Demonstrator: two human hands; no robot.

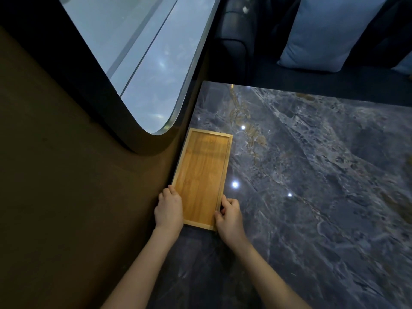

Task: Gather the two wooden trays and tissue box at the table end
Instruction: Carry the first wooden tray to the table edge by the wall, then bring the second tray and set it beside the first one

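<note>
Tray (pixel 201 178): one wooden tray lies flat on the table, its long left side tight against the wall, its near short end toward you. It is empty, with a raised rim all round.
Second tray and tissue box: you cannot see either from the head camera.
Table (pixel 312 175): dark grey marble with pale and golden veins and a few bright light spots; its far end stops at the sofa.
Left hand (pixel 168 209): your fingers curl over the tray's left rim near the near corner, squeezed between tray and wall, in a narrow grasp on that edge.
Right hand (pixel 229 216): your fingers and thumb pinch the tray's right rim close to the near right corner, a narrow grasp as well.
Grip: both hands hold the tray by its two long sides at the near end; you cannot tell whether it is lifted or resting on the marble.
Arms: both forearms are bare and reach forward from the bottom edge, the left over the wall side, the right over the table.
Wall (pixel 66 175): plain brown surface to your left, touching the table edge.
Window (pixel 145 52): rounded dark frame with greyish glass, above and left of the tray.
Sofa (pixel 234 41): dark, beyond the table's far end.
Cushion (pixel 327 32): pale blue, leaning on the sofa.
</note>
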